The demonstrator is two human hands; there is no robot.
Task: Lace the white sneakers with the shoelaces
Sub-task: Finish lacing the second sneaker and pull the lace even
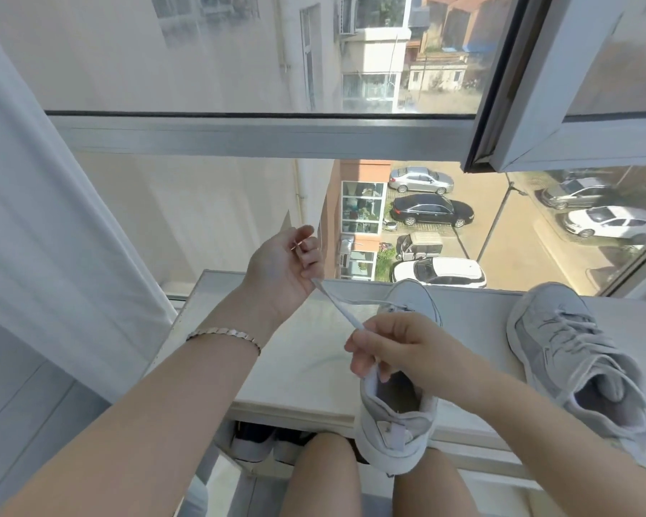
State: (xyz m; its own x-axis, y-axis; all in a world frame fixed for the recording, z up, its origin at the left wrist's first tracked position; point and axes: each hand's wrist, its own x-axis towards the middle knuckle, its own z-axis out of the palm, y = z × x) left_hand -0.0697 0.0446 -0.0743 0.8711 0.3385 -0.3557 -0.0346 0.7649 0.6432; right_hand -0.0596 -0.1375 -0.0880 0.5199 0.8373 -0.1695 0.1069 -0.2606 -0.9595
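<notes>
White window sill (295,348), street far below; sneaker (396,423) sits mid-sill, heel overhanging; left hand (284,270) curls round the shoelace (336,304), right hand (396,352) pinches it lower down; lace looks flat, limp, light, likely slippery; I'd pinch close to its end for threading.

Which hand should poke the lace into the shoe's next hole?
Probably the right hand: its fingers pinch the shoelace just above the middle sneaker on the windowsill. The left hand holds it up, farther from that sneaker.
</notes>
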